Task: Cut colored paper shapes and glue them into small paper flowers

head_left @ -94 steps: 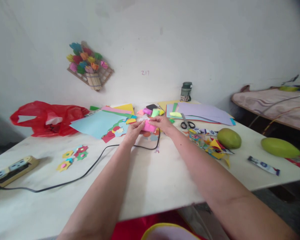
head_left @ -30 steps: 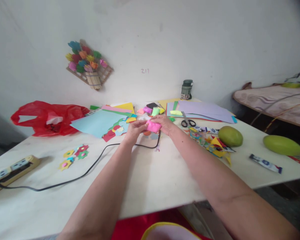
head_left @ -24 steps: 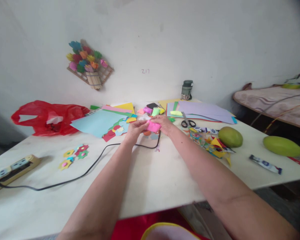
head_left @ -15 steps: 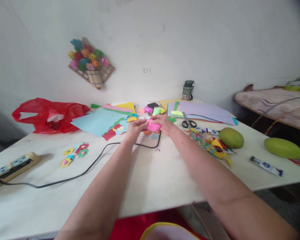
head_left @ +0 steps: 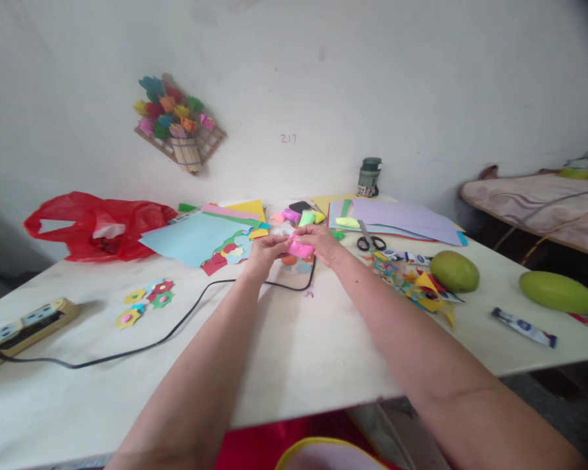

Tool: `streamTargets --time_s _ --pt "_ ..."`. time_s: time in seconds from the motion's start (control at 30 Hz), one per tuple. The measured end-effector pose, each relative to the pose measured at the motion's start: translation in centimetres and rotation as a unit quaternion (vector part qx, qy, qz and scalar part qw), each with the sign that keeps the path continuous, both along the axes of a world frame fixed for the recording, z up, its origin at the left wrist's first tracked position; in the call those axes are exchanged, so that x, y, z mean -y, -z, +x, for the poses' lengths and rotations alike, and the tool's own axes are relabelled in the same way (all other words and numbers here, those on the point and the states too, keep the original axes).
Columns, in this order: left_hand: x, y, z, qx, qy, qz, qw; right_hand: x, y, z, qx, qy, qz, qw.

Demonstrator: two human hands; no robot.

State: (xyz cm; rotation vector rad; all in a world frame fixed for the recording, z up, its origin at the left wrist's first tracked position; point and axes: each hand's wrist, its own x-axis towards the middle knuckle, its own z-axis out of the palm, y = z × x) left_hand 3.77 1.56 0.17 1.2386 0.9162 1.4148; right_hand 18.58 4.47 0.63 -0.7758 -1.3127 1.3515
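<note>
Tabletop (head_left: 323, 352) spans the scene, with lilac sheets (head_left: 402, 217) far right, a pale blue sheet (head_left: 189, 236) far left and, beyond it to the left, a red plastic bag (head_left: 122, 232). Both hands meet over the far middle, left hand (head_left: 263, 256) and right hand (head_left: 325, 243) facing each other. A power strip (head_left: 34, 329) lies near left, and a black cord (head_left: 176, 329) runs from it to just beside the fingers. On the right are two green fruits (head_left: 455, 271), a tube (head_left: 524, 327) nearer, and black-handled scissors (head_left: 363, 228) farther off. Between the hands is a soft pink packet (head_left: 301, 249); it has shifted slightly right over these last seconds, so it now sits close by the cord. Each hand pinches one side between thumb and fingers, so the packet appears to be handled rather than set down. Whether it is open is hard to tell through the blur.
</note>
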Motion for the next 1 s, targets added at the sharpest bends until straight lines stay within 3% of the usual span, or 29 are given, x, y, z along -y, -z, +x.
streamTargets --time_s 0.3,0.5,1.0 --pt "0.09 -0.09 -0.05 0.001 0.008 -0.021 1.000 -0.19 0.27 -0.01 0.018 0.004 0.052 0.998" --pt "0.25 -0.25 -0.15 -0.012 0.025 -0.008 1.000 -0.18 0.16 0.06 0.014 0.014 0.033 0.999" --pt "0.23 -0.31 0.06 -0.022 -0.006 0.004 1.000 -0.02 0.02 -0.07 0.021 0.024 0.039 0.999"
